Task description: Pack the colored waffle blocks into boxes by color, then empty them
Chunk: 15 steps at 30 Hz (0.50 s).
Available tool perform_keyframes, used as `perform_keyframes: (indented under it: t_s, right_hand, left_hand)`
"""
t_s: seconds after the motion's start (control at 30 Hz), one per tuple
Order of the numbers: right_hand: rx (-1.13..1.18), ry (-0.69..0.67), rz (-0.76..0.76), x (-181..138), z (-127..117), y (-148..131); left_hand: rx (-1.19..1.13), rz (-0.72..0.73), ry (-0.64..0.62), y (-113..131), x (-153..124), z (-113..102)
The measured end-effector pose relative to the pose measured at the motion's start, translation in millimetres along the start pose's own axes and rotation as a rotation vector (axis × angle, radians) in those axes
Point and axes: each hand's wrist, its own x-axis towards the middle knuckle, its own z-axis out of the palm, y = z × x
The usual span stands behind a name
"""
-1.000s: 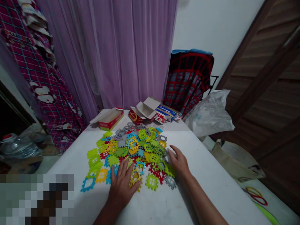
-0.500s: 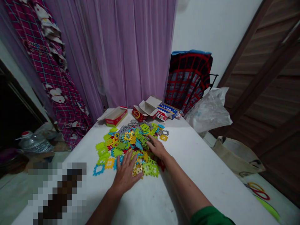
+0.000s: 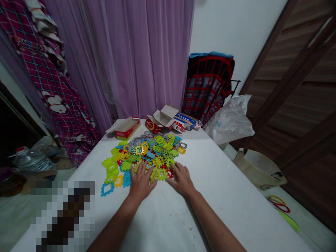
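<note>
A heap of plastic interlocking building pieces [image 3: 151, 154], flat with notched edges, lies on the white table [image 3: 210, 185]. They are green, yellow, blue, red and grey. My left hand [image 3: 141, 182] rests with spread fingers on the near edge of the heap. At the heap's near right edge, my right hand [image 3: 182, 178] has its fingers apart and touches green and red pieces. Neither hand grips a piece that I can see. A blue square frame piece [image 3: 107, 189] lies flat at the near left of the heap.
Behind the heap stand an opened red box [image 3: 128, 128], another opened box [image 3: 166, 117] and a blue box [image 3: 186, 119]. Right of the table are a clear plastic bag [image 3: 231, 120], a beige bag [image 3: 259, 168] and red-handled scissors [image 3: 279, 205]. A purple curtain [image 3: 147, 59] hangs behind.
My right hand has drawn back from the heap's right side to its near edge. The near pieces are pushed further into the heap. My left hand stays on the near edge.
</note>
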Motion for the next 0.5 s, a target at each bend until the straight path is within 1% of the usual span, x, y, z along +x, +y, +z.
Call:
perform_keyframes:
  t_s: [0.07, 0.13, 0.2, 0.23, 0.3, 0.4, 0.43, 0.5]
  right_hand:
    - [0.2, 0.155, 0.048, 14.9, 5.7, 10.2]
    - [0.388, 0.297, 0.182, 21.6, 7.9, 23.7]
    - [0.479, 0.369, 0.307, 22.7, 7.2, 34.9]
    - [0.482, 0.372, 0.321, 22.4, 6.2, 38.3]
    - [0.433, 0.328, 0.24, 21.9, 3.2, 39.7]
    - [0.281, 0.192, 0.057, 23.5, -2.2, 31.7]
    - [0.226, 0.146, 0.023, 24.6, -3.9, 27.9]
    - [0.13, 0.077, 0.004, 26.7, -6.8, 21.5]
  left_hand:
    - [0.039, -0.04, 0.059, -2.7, -7.8, 1.9]
    - [0.04, -0.015, 0.076, -4.7, -17.4, 3.9]
    - [0.02, 0.031, 0.067, -5.7, -24.2, 5.0]
    - [0.012, 0.044, 0.06, -6.0, -25.9, 5.3]
    - [0.004, 0.055, 0.049, -6.5, -26.6, 5.5]
    - [0.004, 0.068, 0.043, -7.8, -24.6, 6.0]
    - [0.004, 0.071, 0.043, -8.3, -24.1, 6.2]
    - [0.001, 0.068, 0.039, -8.9, -23.8, 6.4]
